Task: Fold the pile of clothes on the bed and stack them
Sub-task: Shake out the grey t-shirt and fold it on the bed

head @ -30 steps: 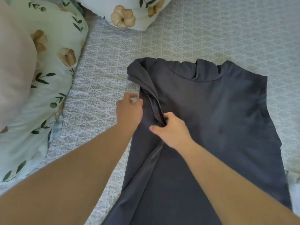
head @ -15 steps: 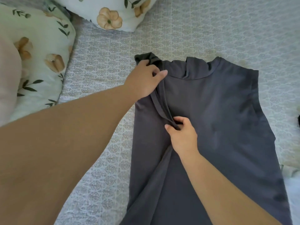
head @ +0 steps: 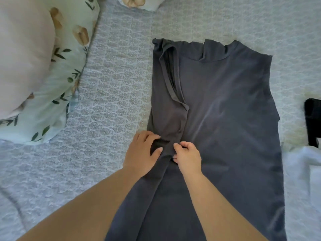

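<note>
Right, I've got the dark grey sleeveless cotton garment (head: 225, 119) lying flat on the bed's pale patterned quilt (head: 112, 105), neckline away from me, its left side panel turned inward over the body. My left hand (head: 141, 153) rests on that turned-in panel with fingers curled into a bunch of the cloth; my right hand (head: 188, 157) sits just beside it, fingertips pinching the panel's inner edge. Both hands are close together at mid-length. To my eye, the fold needs evening out: the upper part by the armhole lies fairly straight, but the lower stretch narrows toward me. I'd pull the edge taut and lay it parallel to the outer side, smoothing downward so no ridge is trapped underneath. Off to the left sits a floral pillow in pale green (head: 69, 70); at the right edge, a white cloth (head: 302, 171) and something black (head: 312, 119), too cropped to identify.
</note>
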